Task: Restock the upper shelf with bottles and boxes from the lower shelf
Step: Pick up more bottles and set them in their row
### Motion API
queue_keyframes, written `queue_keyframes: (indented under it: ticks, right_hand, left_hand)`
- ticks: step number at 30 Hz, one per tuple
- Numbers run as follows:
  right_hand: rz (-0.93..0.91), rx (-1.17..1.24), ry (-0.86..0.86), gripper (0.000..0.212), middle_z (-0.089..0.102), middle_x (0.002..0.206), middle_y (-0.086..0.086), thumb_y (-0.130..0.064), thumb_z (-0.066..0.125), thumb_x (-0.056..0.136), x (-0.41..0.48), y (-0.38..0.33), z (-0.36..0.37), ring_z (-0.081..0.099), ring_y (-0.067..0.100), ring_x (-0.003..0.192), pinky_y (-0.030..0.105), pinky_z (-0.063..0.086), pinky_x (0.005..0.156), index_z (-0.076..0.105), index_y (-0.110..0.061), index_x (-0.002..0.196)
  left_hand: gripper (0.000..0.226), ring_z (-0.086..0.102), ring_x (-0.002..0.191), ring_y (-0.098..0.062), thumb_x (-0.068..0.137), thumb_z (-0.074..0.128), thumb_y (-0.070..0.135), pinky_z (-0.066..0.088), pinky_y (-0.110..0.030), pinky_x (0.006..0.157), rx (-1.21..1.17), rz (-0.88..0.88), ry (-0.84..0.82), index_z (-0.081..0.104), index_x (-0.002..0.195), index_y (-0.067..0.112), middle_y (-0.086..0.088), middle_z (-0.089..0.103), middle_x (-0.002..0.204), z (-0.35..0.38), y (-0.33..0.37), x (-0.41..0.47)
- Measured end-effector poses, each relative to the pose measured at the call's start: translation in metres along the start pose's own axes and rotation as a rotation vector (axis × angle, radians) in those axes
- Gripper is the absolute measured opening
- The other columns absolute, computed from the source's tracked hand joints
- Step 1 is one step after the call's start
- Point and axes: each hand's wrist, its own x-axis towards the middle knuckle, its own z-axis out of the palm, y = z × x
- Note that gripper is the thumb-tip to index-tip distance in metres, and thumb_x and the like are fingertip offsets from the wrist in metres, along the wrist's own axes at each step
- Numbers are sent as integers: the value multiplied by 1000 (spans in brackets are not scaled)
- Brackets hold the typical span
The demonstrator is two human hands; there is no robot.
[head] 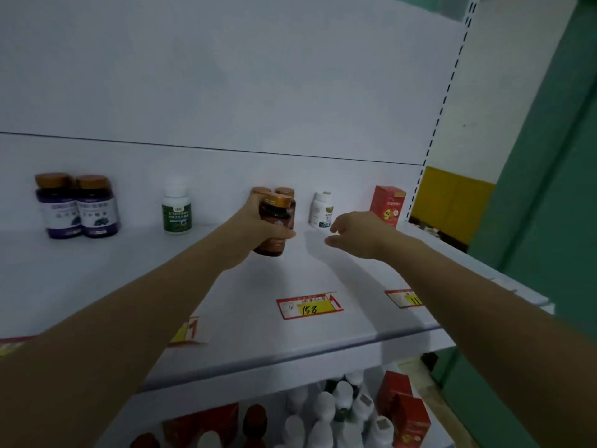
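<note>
A: Upper shelf (129,286), left to right?
B: Two purple bottles (77,206), touching; one green-label bottle (177,210); a brown back pair (286,192); one white bottle (321,210); one red box (387,205), upright
A: Item in hand?
B: Brown bottle (274,221), just in front of the back pair, slightly tilted; whether its base touches the shelf, cannot tell. Left hand (255,226) grips it, fingers and thumb clamped round its body
A: Right hand (358,236)?
B: Holds nothing; fingers apart and relaxed, over the shelf, near the white bottle
A: Below?
B: Lower white bottles (323,409) and lower red boxes (410,415), crowded
A: Tags?
B: Price tag (308,307) reading 158, near the front edge
</note>
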Motion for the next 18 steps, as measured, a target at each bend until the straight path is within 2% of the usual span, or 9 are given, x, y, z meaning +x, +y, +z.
queue_keyframes:
  ticks: [4, 5, 7, 9, 13, 18]
  right_hand:
    - [-81, 20, -12, 44, 59, 126, 12, -36, 49, 95, 28, 22, 8, 56, 25, 110, 28, 43, 86, 56, -8, 127]
    - [-106, 13, -21, 44, 59, 125, 12, -37, 48, 95, 35, 27, 9, 55, 25, 110, 28, 42, 84, 57, -9, 127]
    - [-154, 7, -37, 43, 58, 125, 12, -38, 48, 95, 46, 38, 11, 54, 25, 111, 26, 38, 82, 57, -11, 127]
    - [-195, 15, -46, 43, 58, 126, 11, -38, 49, 94, 56, 48, 15, 54, 25, 112, 24, 36, 81, 57, -12, 127]
    - [-268, -2, -68, 45, 57, 127, 10, -38, 50, 94, 70, 64, 23, 54, 24, 115, 25, 40, 89, 55, -11, 129]
    - [-316, -22, -97, 45, 55, 131, 10, -37, 49, 95, 81, 73, 29, 51, 24, 119, 27, 41, 96, 54, -8, 129]
  left_hand:
    - [99, 49, 122, -32, 43, 86, 35, 39, -46, 108, 197, -95, 150, 43, 132, 24, -9, 47, 135, 11, -11, 14]
    - [94, 49, 123, -32, 49, 87, 31, 39, -44, 108, 209, -118, 179, 45, 132, 22, -10, 48, 134, 14, -12, 15]
    - [73, 49, 123, -30, 68, 80, 6, 40, -36, 105, 185, -129, 238, 47, 132, 15, -11, 54, 132, 20, -11, 20]
    - [68, 49, 123, -30, 73, 73, -4, 41, -37, 100, 234, -155, 363, 47, 134, 10, -12, 55, 132, 24, -11, 27]
    - [61, 53, 118, -31, 74, 76, 6, 45, -39, 98, 421, -193, 570, 51, 130, 7, -13, 57, 128, 34, -14, 43]
    - [65, 54, 116, -32, 70, 81, 16, 45, -39, 96, 519, -205, 637, 52, 127, 6, -15, 58, 127, 37, -19, 64]
